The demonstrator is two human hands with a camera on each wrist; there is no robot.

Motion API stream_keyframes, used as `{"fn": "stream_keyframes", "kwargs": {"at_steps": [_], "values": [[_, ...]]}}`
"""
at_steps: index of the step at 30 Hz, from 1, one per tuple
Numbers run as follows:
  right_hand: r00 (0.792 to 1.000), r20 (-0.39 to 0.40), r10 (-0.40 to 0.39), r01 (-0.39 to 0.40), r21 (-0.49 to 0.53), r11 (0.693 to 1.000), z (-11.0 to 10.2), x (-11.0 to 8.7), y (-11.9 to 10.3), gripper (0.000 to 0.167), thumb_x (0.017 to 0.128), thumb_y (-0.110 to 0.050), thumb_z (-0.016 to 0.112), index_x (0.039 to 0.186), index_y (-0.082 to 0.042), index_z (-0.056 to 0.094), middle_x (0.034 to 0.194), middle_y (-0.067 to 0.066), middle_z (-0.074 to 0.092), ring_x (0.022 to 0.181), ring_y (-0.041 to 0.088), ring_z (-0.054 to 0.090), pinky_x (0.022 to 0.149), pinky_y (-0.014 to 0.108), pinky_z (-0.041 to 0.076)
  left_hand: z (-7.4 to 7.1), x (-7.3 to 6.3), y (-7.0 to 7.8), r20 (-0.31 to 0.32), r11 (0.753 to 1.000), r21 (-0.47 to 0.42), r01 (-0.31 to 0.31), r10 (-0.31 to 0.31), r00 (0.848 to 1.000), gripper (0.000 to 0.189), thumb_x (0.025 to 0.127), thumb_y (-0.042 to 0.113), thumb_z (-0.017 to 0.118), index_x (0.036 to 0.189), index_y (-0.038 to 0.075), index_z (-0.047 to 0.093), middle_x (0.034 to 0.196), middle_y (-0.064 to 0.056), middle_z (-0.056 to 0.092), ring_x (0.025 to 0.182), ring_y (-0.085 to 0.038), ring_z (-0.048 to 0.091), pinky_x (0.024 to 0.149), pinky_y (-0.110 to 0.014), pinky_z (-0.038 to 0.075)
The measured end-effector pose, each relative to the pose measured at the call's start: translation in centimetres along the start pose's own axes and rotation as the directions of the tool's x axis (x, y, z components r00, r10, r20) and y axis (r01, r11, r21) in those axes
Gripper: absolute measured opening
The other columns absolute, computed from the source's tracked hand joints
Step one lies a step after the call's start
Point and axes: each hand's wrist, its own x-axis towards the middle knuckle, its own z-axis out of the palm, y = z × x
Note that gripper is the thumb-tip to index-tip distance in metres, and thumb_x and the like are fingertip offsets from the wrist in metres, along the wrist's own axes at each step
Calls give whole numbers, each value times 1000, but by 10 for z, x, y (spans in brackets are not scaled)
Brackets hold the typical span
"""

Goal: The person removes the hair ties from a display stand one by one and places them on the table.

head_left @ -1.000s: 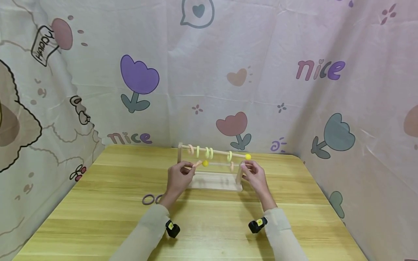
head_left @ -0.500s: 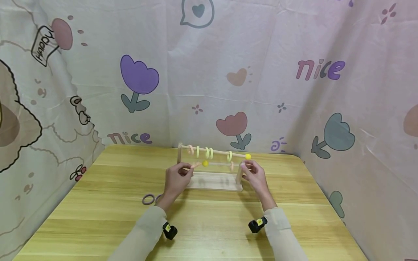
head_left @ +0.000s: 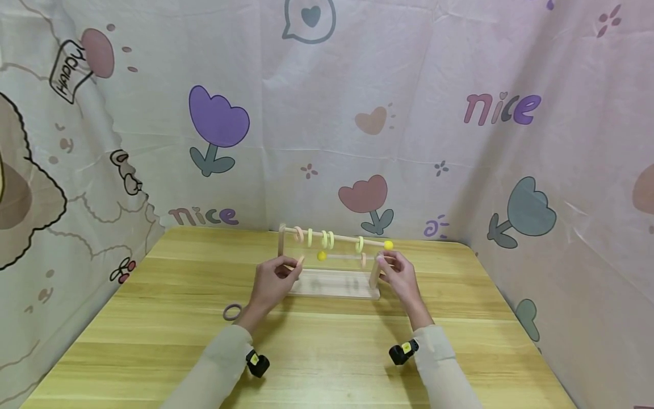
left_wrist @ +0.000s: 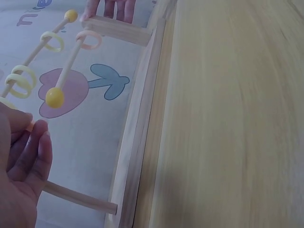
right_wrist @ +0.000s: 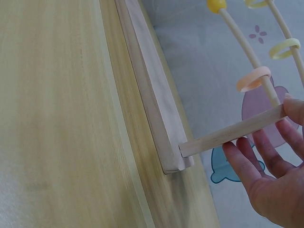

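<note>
Left hand (head_left: 273, 281): thumb and fingertips drawn together in a pinch, gripping a peach ring.
Held ring (head_left: 301, 261): in the air above the stand's base, left of the lower rod's ball and apart from it; only a small part shows between the fingers.
Right hand (head_left: 401, 275): partly closed, thumb against the upper end of the right post (right_wrist: 232, 130), fingers on its other side, holding it.
Lower rod (head_left: 343, 257): runs left from the right post to a yellow ball (head_left: 322, 256); one peach ring (head_left: 363, 261) hangs on it near the post.
Upper rod (head_left: 344, 238): runs from the left post (head_left: 281, 241) to another yellow ball (head_left: 388, 245), carrying peach and pale yellow-green rings.
Base (head_left: 334, 284): lies flat on the wooden table (head_left: 347, 363), beneath both rods.
Purple ring (head_left: 232, 312): flat on the table, near the left wrist.
Backdrop (head_left: 306, 85): pale cloth printed with flowers and "nice".
</note>
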Motion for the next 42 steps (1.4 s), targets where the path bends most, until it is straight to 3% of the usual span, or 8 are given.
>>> {"fn": "stream_keyframes", "kwargs": {"at_steps": [5, 16, 31, 42], "values": [[1000, -5, 2, -2, -5, 1000, 0, 0, -1, 39, 102, -26, 67, 133, -3, 60, 134, 23, 62, 120, 35, 64, 98, 45, 61, -4, -2, 3, 36, 1000, 6, -6, 6, 999, 6, 90, 7, 79, 94, 5, 78, 89, -13, 77, 66, -14, 71, 60, -18, 58], [1000, -20, -14, 14, -17, 1000, 0, 1, -2, 37, 103, -24, 66, 132, -3, 61, 131, 23, 64, 115, 28, 66, 96, 45, 62, -13, -5, -1, 93, 992, 49, -118, 113, 989, 5, 92, 12, 79, 94, 7, 78, 87, -9, 77, 66, -9, 68, 59, -20, 58], [1000, -5, -9, 8, -16, 1000, 0, -1, -3, 39, 103, -26, 65, 134, -2, 59, 134, 23, 62, 122, 35, 63, 100, 48, 60, -31, -8, -1, 185, 991, 78, -107, 92, 978, 8, 90, 11, 81, 97, 7, 81, 92, -5, 78, 70, -5, 64, 64, -20, 58], [1000, -1, -7, 7, 13, 1000, 1, -3, -4, 40, 103, -25, 65, 135, -1, 59, 131, 23, 62, 123, 38, 62, 103, 53, 58, -45, -8, -8, 294, 988, 94, -122, 90, 952, 10, 88, 13, 82, 94, 5, 81, 83, -5, 75, 68, -5, 62, 59, -21, 56]]}}
